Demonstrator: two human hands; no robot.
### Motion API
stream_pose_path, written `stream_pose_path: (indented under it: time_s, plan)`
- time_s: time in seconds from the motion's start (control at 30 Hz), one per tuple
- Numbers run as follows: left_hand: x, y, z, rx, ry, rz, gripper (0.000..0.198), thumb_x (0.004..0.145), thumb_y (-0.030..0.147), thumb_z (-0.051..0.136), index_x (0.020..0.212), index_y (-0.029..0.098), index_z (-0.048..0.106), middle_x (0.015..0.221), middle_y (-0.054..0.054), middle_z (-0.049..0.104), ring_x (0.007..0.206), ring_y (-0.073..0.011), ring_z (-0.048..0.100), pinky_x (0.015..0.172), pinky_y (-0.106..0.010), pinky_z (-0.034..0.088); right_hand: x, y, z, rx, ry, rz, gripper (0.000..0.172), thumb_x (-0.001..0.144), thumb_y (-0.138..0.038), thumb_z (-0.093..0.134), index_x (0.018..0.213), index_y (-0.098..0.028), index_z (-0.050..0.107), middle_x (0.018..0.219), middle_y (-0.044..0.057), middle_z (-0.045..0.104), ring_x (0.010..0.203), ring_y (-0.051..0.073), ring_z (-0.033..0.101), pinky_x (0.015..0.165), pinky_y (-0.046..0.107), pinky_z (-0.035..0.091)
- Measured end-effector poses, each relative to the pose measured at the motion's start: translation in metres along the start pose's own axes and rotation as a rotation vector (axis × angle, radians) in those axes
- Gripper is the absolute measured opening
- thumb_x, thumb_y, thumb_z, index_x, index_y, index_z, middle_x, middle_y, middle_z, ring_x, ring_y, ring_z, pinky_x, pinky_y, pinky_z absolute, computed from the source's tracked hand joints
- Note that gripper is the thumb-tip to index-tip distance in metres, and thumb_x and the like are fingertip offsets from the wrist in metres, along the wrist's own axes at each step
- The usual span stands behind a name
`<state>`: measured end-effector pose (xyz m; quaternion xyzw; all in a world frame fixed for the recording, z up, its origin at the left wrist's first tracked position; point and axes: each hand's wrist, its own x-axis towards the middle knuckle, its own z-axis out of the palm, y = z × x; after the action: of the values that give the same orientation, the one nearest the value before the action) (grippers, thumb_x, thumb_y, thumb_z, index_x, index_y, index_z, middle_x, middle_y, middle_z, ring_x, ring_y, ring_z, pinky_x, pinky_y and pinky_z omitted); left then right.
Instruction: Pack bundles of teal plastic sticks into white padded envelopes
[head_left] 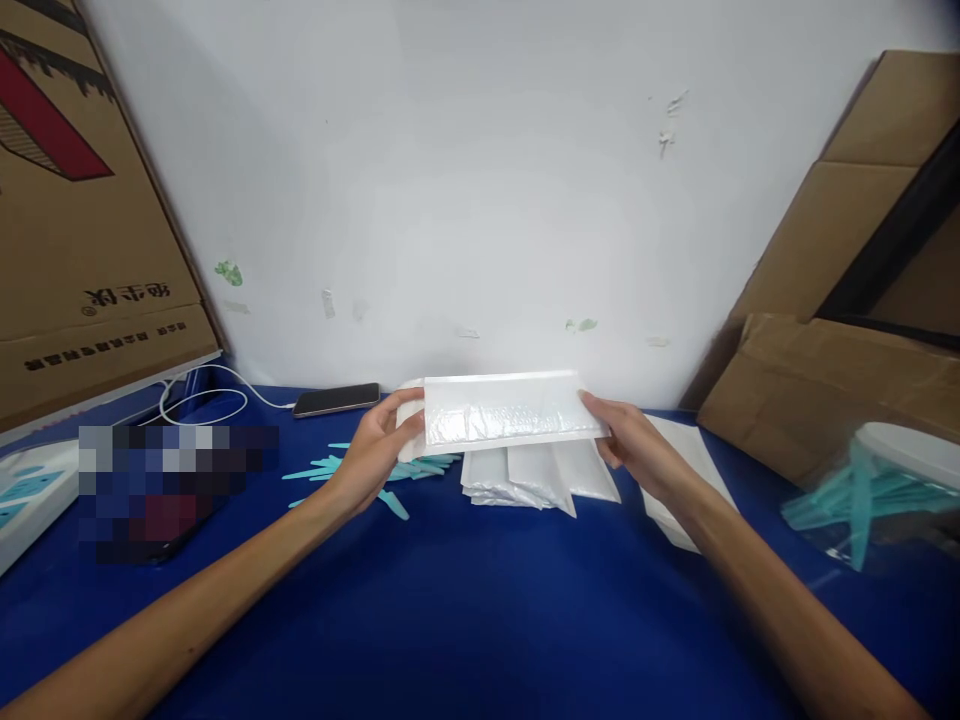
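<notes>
A white bubble mailer [510, 410] is held up sideways above the table, its surface shiny and bumpy. My left hand [382, 435] grips its left end, thumb in front and fingers behind. At the right end, my right hand [619, 435] pinches the mailer's edge. Below and behind it lies a pile of white mailers [525, 480]. Several turquoise flat plastic sticks [394, 505] are scattered on the table behind my left hand. Another white mailer [679, 450] lies partly hidden by my right forearm.
The blue table [480, 610] meets a white wall. A phone [337, 400] with a white cable lies at the back left. Cardboard boxes [97, 230] stand left and right. A clear bag of turquoise sticks [862, 490] is at right, a white tray [45, 500] at left.
</notes>
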<state>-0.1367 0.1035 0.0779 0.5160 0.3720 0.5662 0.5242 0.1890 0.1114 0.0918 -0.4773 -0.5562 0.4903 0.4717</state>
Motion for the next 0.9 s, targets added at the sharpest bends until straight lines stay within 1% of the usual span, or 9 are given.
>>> stream_pose_path:
  time_s: [0.1,0.17,0.27,0.37,0.47,0.57,0.67,0.77,0.9]
  plan:
    - [-0.001,0.001,0.002,-0.044,-0.037,-0.056,0.052,0.078,0.033,0.082,0.124,0.023,0.062,0.091,0.001,0.06,0.067,-0.0093,0.05,0.05,-0.019,0.044,-0.004,-0.005,0.005,-0.067,0.009,-0.087,0.049,0.093,-0.062,0.057,0.071,-0.019,0.06,0.049,-0.004,0.044,0.04,0.008,0.039,0.042,0.023,0.03]
    - [-0.001,0.002,0.003,-0.084,-0.057,-0.099,0.054,0.078,0.032,0.081,0.127,0.024,0.06,0.085,0.002,0.058,0.062,-0.0082,0.046,0.046,-0.018,0.041,-0.005,-0.007,0.007,-0.037,0.005,-0.131,0.049,0.096,-0.061,0.054,0.072,-0.019,0.062,0.045,-0.003,0.045,0.041,0.009,0.039,0.043,0.024,0.03]
    - [-0.002,0.005,0.005,-0.144,-0.071,-0.156,0.044,0.082,0.033,0.075,0.122,0.022,0.061,0.083,0.0,0.059,0.059,-0.009,0.046,0.042,-0.018,0.039,-0.005,-0.009,0.007,0.043,-0.01,-0.15,0.048,0.096,-0.06,0.054,0.072,-0.019,0.063,0.043,-0.003,0.045,0.042,0.011,0.038,0.044,0.025,0.029]
    - [-0.003,0.006,0.005,-0.192,-0.052,-0.181,0.03,0.082,0.026,0.067,0.111,0.02,0.063,0.083,-0.002,0.062,0.06,-0.0117,0.051,0.042,-0.021,0.042,-0.005,-0.008,0.008,0.1,-0.014,-0.121,0.046,0.095,-0.06,0.056,0.076,-0.018,0.065,0.05,-0.002,0.05,0.044,0.01,0.037,0.044,0.025,0.03]
    - [-0.001,0.006,0.004,-0.213,0.013,-0.169,0.029,0.077,0.013,0.064,0.105,0.02,0.06,0.081,-0.001,0.063,0.057,-0.0112,0.052,0.043,-0.021,0.044,-0.003,-0.004,0.007,0.141,-0.009,-0.103,0.045,0.093,-0.06,0.06,0.083,-0.017,0.066,0.065,0.0,0.057,0.046,0.008,0.037,0.044,0.024,0.029]
    - [0.002,0.005,0.002,-0.225,0.064,-0.16,0.029,0.078,0.009,0.065,0.105,0.017,0.059,0.085,-0.002,0.066,0.062,-0.0104,0.057,0.05,-0.02,0.048,-0.001,0.0,0.006,0.161,0.012,-0.102,0.045,0.09,-0.061,0.063,0.082,-0.016,0.065,0.067,-0.001,0.056,0.047,0.007,0.037,0.042,0.025,0.028]
    - [0.005,0.004,0.001,-0.23,0.072,-0.172,0.036,0.08,0.009,0.066,0.115,0.014,0.06,0.096,-0.007,0.07,0.077,-0.0126,0.065,0.069,-0.022,0.055,0.0,0.002,0.005,0.176,0.025,-0.1,0.045,0.088,-0.061,0.065,0.08,-0.017,0.065,0.064,-0.002,0.054,0.047,0.007,0.036,0.042,0.024,0.027]
    - [0.006,0.002,0.001,-0.188,0.065,-0.166,0.043,0.082,0.012,0.068,0.124,0.014,0.06,0.106,-0.01,0.071,0.091,-0.0163,0.067,0.083,-0.027,0.054,0.0,0.002,0.006,0.189,0.019,-0.102,0.045,0.089,-0.061,0.064,0.077,-0.017,0.064,0.062,-0.003,0.052,0.048,0.007,0.035,0.042,0.024,0.028]
    - [0.005,-0.005,-0.001,-0.026,0.093,-0.096,0.039,0.083,0.027,0.074,0.12,0.017,0.066,0.113,-0.009,0.07,0.095,-0.0184,0.065,0.084,-0.028,0.05,-0.002,0.0,0.009,0.167,-0.011,-0.121,0.044,0.092,-0.059,0.062,0.081,-0.017,0.064,0.066,-0.001,0.055,0.049,0.007,0.035,0.044,0.023,0.029]
